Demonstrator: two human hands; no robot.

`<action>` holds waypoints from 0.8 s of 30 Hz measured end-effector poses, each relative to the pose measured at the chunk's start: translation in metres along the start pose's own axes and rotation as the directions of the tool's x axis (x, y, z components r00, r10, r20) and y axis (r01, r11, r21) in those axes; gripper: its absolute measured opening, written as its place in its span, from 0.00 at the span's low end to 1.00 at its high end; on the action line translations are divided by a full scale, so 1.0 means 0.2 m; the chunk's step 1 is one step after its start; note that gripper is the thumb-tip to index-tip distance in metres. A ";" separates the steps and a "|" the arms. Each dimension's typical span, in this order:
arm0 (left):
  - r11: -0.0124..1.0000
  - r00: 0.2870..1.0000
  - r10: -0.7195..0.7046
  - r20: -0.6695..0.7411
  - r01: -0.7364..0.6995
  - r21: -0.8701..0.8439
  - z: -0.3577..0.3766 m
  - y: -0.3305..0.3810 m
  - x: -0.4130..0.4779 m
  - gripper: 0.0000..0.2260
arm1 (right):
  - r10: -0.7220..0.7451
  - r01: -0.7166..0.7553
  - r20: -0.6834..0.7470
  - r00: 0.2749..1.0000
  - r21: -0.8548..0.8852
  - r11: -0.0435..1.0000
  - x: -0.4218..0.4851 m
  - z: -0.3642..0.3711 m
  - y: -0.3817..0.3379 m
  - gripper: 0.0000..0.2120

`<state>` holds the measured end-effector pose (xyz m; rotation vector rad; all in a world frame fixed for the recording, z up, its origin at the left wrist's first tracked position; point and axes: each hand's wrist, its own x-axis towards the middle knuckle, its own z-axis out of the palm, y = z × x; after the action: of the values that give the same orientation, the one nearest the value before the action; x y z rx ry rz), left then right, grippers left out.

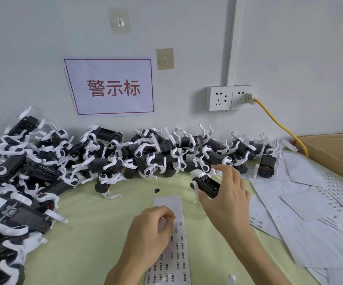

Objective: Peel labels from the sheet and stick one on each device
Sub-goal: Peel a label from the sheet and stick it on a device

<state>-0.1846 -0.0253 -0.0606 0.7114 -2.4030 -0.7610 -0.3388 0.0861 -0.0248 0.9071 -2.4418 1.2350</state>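
Note:
A narrow label sheet [171,204] lies on the pale green table [96,233] in front of me, its lower half printed with several small labels. My left hand [150,229] rests on the sheet with fingers curled, pinching at a small white label near its middle. My right hand [226,198] grips a black and white device [204,183] just above the table, right of the sheet's top end. A long heap of the same black devices with white arms [125,157] runs along the wall and down the left side.
Used white backing sheets [310,212] overlap at the right. A cardboard box [331,149] stands at the far right, with a yellow cable [279,124] running to a wall socket [230,97]. A small black part [157,190] lies near the sheet's top. A red-lettered sign hangs on the wall.

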 end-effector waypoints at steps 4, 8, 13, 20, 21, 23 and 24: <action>1.000 1.000 0.004 0.030 -0.005 0.029 0.01 -0.02 0.01 0.07 | 0.102 -0.072 0.173 0.980 -0.168 0.983 0.02 -0.01 0.05 0.40; 0.999 0.999 -0.010 0.039 0.008 0.047 0.02 -0.03 0.01 0.06 | 0.101 -0.074 0.249 0.963 -0.114 0.991 0.03 -0.02 0.08 0.40; 0.997 0.997 -0.079 -0.009 0.079 -0.016 0.02 -0.02 0.01 0.16 | -0.059 0.055 0.025 0.998 0.156 0.986 0.03 -0.03 0.02 0.37; 0.964 0.960 0.156 -0.231 -0.199 -0.176 -0.04 0.06 0.00 0.34 | -0.442 0.407 0.056 0.895 0.298 0.863 -0.04 -0.05 -0.05 0.35; 0.953 0.950 0.196 -0.242 -0.243 -0.181 -0.05 0.06 0.00 0.33 | -0.496 0.461 0.056 0.866 0.294 0.838 -0.06 -0.05 -0.06 0.34; 0.930 0.946 0.246 -0.213 -0.292 -0.224 -0.06 0.07 -0.01 0.28 | -0.565 0.532 0.037 0.824 0.291 0.795 -0.08 -0.03 -0.07 0.35; 0.914 0.953 0.252 -0.168 -0.291 -0.283 -0.06 0.07 -0.01 0.26 | -0.581 0.548 0.020 0.814 0.303 0.779 -0.09 -0.03 -0.07 0.35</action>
<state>-0.1799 -0.0191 -0.0432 0.2820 -2.1417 -0.9102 -0.3172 0.0913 -0.0212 1.6823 -1.8420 1.3282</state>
